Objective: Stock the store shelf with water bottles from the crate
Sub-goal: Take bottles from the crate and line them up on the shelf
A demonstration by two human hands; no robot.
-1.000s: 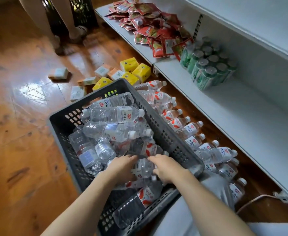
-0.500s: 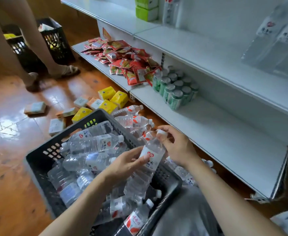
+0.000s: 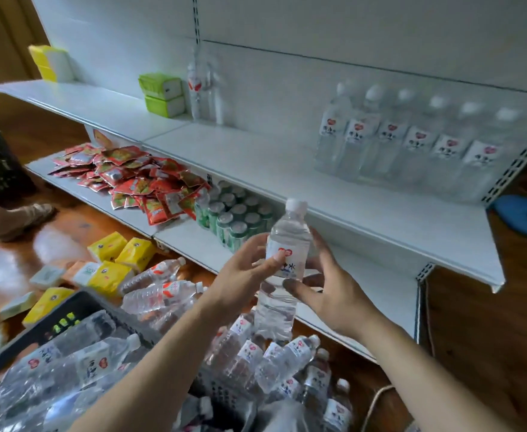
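A clear ribbed plastic water bottle with a white screw cap and a white label bearing a red heart stands nearly upright in mid-air, long axis vertical, cap up and leaning slightly right; it hangs above the near end of the dark perforated plastic crate and in front of the white metal shelf; the left hand holds it from the left, thumb pressed on the label; the right hand cups it from the right, fingers curled round the lower body. More clear bottles lie on their sides in the crate and on the glossy wooden floor beside it, caps mostly pointing right. Far right on the shelf, a row of upright bottles stands blurred, perhaps six across. The lower shelf carries crinkled red foil sachets and green cans with round silver tops; soft yellow tissue packs lie on the floor at left.
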